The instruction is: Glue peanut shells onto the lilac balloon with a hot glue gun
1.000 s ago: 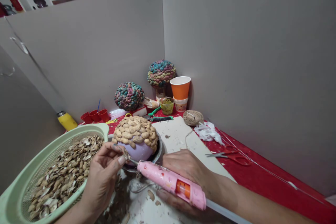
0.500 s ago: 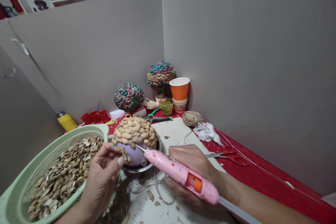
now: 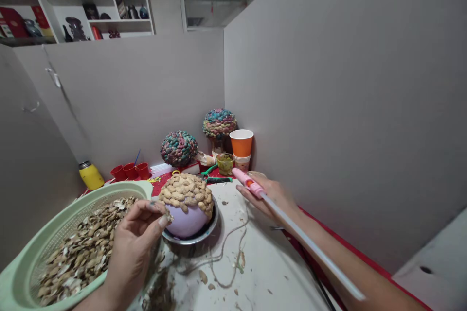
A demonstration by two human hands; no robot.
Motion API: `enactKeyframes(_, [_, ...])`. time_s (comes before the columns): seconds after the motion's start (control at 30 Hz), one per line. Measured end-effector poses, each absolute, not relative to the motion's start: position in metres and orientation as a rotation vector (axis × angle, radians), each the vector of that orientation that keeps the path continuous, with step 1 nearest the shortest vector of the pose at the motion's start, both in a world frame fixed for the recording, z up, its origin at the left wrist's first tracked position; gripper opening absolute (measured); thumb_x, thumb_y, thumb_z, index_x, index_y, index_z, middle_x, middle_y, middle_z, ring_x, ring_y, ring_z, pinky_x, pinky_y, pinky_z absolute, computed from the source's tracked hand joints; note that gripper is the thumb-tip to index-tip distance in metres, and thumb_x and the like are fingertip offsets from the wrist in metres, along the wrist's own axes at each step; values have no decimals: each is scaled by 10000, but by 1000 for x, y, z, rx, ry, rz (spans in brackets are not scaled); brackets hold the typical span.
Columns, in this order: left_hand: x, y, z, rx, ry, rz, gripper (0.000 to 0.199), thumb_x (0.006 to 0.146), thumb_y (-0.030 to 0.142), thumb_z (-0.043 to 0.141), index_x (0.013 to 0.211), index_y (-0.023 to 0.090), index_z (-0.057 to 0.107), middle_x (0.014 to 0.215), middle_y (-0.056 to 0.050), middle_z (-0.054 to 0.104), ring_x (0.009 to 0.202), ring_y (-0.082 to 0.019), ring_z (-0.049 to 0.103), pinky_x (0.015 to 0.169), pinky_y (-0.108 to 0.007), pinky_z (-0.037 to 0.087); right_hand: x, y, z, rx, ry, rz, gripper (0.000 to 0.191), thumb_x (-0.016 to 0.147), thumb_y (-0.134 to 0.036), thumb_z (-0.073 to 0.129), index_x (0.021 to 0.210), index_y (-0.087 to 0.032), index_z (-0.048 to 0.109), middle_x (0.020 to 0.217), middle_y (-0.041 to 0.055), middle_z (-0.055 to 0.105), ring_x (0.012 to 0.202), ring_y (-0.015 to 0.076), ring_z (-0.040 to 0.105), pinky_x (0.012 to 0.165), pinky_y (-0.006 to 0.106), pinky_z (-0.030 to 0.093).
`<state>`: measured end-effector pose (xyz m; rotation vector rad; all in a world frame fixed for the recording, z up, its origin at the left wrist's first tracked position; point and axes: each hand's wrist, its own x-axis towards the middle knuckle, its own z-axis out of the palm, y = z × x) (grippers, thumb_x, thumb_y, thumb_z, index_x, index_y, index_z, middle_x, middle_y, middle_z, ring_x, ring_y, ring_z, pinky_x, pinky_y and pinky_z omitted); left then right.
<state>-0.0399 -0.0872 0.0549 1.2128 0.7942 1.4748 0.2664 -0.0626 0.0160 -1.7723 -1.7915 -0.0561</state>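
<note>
Between thumb and fingers, my left hand point(image 3: 140, 233) pinches a peanut shell point(image 3: 169, 215), mostly covered by the fingertips. Just right of it, a purple balloon point(image 3: 184, 223) sits in a metal bowl point(image 3: 197, 239), its upper part covered with peanut shells point(image 3: 184, 192). My right hand point(image 3: 272, 197) is closed round a pink glue gun point(image 3: 251, 183), held away from the balloon on the right side of the table. A long pale glue stick point(image 3: 310, 243) sticks out of its back end. Some fingers of that hand are hidden behind the gun.
A green colander point(image 3: 22, 262) full of peanut shells stands at left. Behind are two colourful shell-covered balls point(image 3: 178, 148), an orange cup point(image 3: 241, 144), red cups point(image 3: 130, 171), green-handled pliers point(image 3: 219, 180) and a yellow bottle point(image 3: 91, 176). String point(image 3: 233, 233) lies on the white board point(image 3: 262, 267).
My right hand has drawn the glue gun away from the balloon, to the right and farther back. My left hand stays by the balloon with its shell. The camera view has tilted up.
</note>
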Motion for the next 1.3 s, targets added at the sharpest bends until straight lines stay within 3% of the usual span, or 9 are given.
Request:
enactKeyframes(0.2, [-46,-90,61,1246,811,1532,217,663,235,835,786,204,659,794,23,657,767,-115,602,720,-158,509,284,-64,5,-2072,-1874,34,173,848,-298,517,919,-168,608,931,151,696,787,295,649,582,312,333])
enactKeyframes(0.3, [-46,-89,60,1281,849,1497,218,667,241,831,792,208,656,799,16,668,770,-126,614,720,-170,518,287,-68,2,-2124,-1941,90,152,807,-266,553,912,-171,605,936,140,696,810,288,649,581,302,332])
enactKeyframes(0.57, [-62,-93,71,1429,1003,1475,231,609,263,852,752,203,681,760,-19,683,722,-159,650,668,-187,544,299,-70,8,-2061,-2106,254,400,683,-326,724,1052,-187,655,952,98,710,832,287,657,636,306,410])
enactKeyframes(0.63, [-69,-95,75,1508,1065,1435,239,590,272,856,748,200,691,755,-43,693,707,-184,659,642,-205,552,300,-72,19,-2022,-2124,242,379,695,-307,719,1052,-194,665,931,97,713,814,291,660,635,318,419])
enactKeyframes(0.73, [-73,-96,85,1686,1116,1323,221,620,310,825,774,203,708,779,-78,715,717,-229,675,639,-252,562,287,-75,42,-1889,-2137,164,183,834,-303,590,958,-193,667,904,92,700,809,276,652,656,339,435])
enactKeyframes(0.87, [-59,-91,99,2030,1121,1163,97,732,302,709,765,210,701,724,-70,709,674,-236,672,629,-283,537,246,-70,67,-1605,-2110,92,244,925,-353,523,1091,-195,609,1108,82,654,1026,223,598,877,346,452])
enactKeyframes(1.03, [-35,-70,101,2316,1099,1036,90,780,210,595,694,206,622,632,-13,646,585,-174,595,569,-259,474,200,-45,64,-908,-2021,222,274,913,-284,552,1164,-194,614,1175,100,608,1119,208,549,987,388,445])
enactKeyframes(1.13, [-29,-59,97,2400,1156,905,106,789,168,546,693,199,579,631,11,622,588,-153,564,573,-253,455,189,-29,52,-827,-2030,266,296,905,-234,558,1195,-227,619,1264,99,560,1178,211,518,1015,408,434])
enactKeyframes(1.3, [-23,-51,93,2456,1210,788,96,799,133,520,768,194,587,713,10,650,655,-151,587,621,-262,464,188,-16,38,-794,-1992,399,274,902,-227,568,1163,-226,650,1227,96,595,1151,216,548,1011,419,438])
